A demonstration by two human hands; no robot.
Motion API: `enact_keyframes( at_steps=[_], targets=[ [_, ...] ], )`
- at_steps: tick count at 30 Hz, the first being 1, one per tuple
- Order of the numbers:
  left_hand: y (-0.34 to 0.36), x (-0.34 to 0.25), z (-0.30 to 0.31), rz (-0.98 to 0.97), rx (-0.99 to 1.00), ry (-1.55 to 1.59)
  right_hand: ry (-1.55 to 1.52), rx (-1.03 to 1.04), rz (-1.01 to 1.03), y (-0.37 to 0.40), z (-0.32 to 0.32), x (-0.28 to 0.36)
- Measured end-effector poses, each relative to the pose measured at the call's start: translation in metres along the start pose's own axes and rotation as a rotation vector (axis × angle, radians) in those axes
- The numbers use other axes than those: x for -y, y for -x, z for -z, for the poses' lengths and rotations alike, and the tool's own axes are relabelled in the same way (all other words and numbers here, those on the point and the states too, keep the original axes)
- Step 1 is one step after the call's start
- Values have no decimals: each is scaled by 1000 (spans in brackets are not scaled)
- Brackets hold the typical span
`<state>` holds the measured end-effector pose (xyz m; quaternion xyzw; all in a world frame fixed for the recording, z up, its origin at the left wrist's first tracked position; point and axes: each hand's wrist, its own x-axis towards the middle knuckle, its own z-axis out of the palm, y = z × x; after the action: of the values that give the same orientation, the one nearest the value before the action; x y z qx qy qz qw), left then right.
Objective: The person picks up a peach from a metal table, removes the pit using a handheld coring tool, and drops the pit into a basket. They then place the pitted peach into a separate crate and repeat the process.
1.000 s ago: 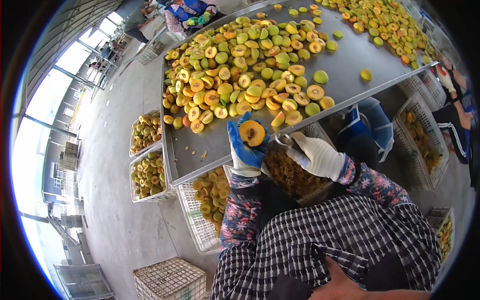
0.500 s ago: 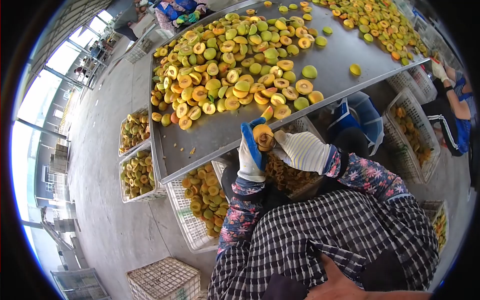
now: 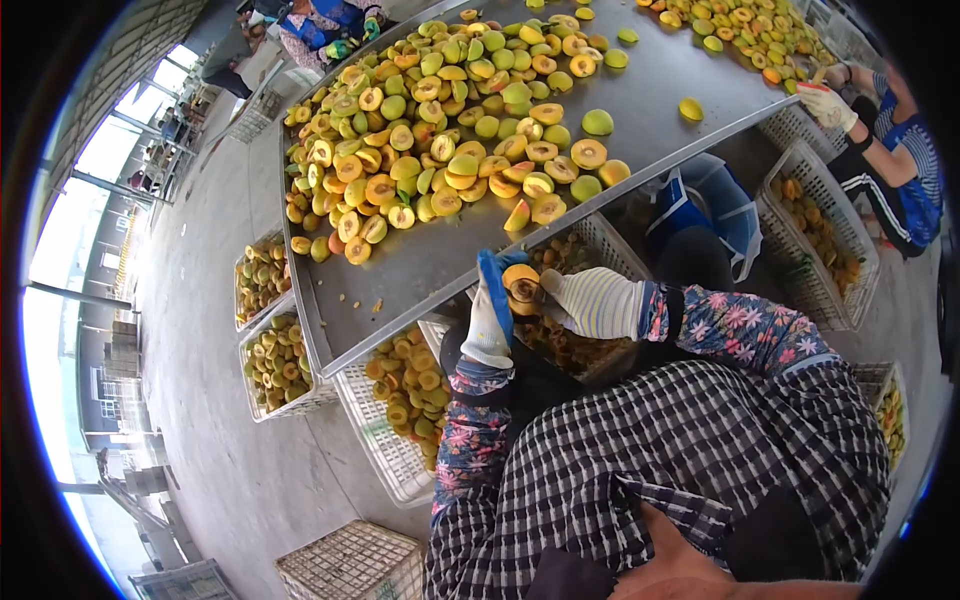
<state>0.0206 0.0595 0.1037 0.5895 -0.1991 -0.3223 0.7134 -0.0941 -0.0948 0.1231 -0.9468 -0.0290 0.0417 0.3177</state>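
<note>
Noted left hand (image 3: 488, 318) clamped round a fruit half (image 3: 521, 281), held upright just off the near table edge. Found right hand (image 3: 600, 303) with fingers drawn together on a small tool (image 3: 541, 296), mostly hidden, against the fruit half at 3 o'clock of left hand. Judged the step in hand to be tool work at the fruit's middle; could not tell how deep the tool sat. Judged any further tool motion to call for a firm left grip and fingertips kept off the tool's path.

Logged brown scraps (image 3: 592, 353) at 4 to 5 o'clock, below right hand. Saw a white crate (image 3: 364, 420) of fruit halves at 8 o'clock. Recorded a metal table (image 3: 655, 105) from 10 to 1 o'clock, bearing a large fruit pile (image 3: 425, 150) at 11. Marked a blue bucket (image 3: 690, 205) at 2 o'clock, and beyond it a co-worker's gloved hand (image 3: 828, 106) at the table edge.
</note>
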Motion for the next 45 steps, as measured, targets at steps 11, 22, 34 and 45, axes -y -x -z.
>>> enact_keyframes(
  at_steps=[11, 22, 34, 45],
  targets=[
    [8, 16, -12, -203, -288, -42, -119, 10, 9, 1, -4, 14],
    [4, -8, -28, -280, -206, 305, -474, -134, -51, 1, 8, 22],
    [-6, 11, -12, 45, -112, 403, -541, 76, 198, -13, -28, -35],
    [-13, 7, -28, -71, -261, 264, 48, -196, 285, 5, -21, -4]
  ],
)
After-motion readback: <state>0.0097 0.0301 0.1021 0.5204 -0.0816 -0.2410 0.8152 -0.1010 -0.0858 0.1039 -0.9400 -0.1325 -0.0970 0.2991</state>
